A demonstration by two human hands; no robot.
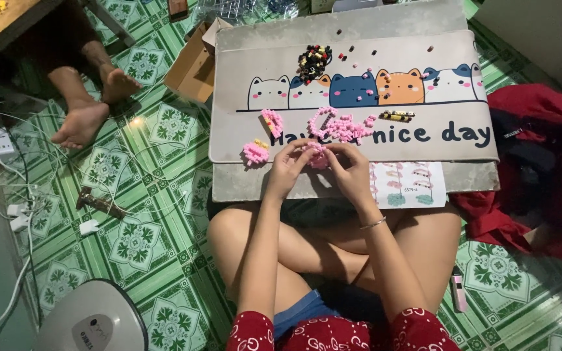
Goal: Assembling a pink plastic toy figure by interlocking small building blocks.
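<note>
My left hand (285, 168) and my right hand (349, 170) meet over the front of a beige desk mat (242, 133) with cartoon cats, both pinching a small pink brick assembly (318, 156) between the fingertips. More pink brick pieces lie just beyond on the mat: a cluster (341, 125) in the middle, a small piece (272, 121) to the left and a pink and yellow lump (255, 153) near the left edge. A pile of dark, red and yellow bricks (313, 62) sits farther back. A short yellow and black strip (396, 116) lies to the right.
The mat rests on a grey board (242, 188) over my crossed legs. A printed instruction sheet (408, 185) lies at the board's front right. Another person's bare feet (89, 104) rest on the green tiled floor at left, near cables, a cardboard box (193, 65) and a white fan base (92, 318). Red cloth (535, 169) lies right.
</note>
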